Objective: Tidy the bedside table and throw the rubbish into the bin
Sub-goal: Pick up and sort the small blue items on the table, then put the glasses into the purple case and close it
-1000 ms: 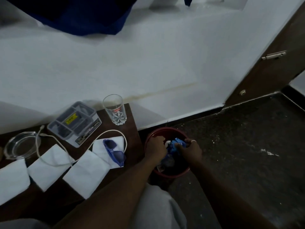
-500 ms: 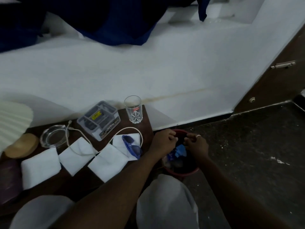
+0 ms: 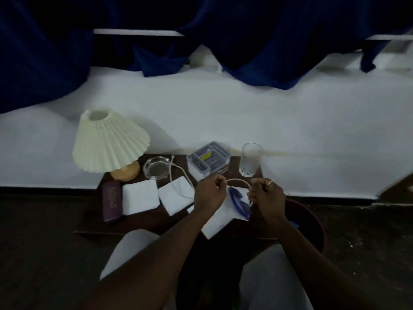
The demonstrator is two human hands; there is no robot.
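A: What was being held?
B: Over the tabletop's right side, the left hand and the right hand each pinched the white cable. Its loop arched between them above the blue sunglasses.
A: And the bin?
B: On the floor, just beside the tabletop's right edge.

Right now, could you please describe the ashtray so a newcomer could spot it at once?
Find the pleated lamp at the back left of the table. Just right of its wooden base sits the ashtray. It is clear like the tall glass at the back right, but low, round and shallow.
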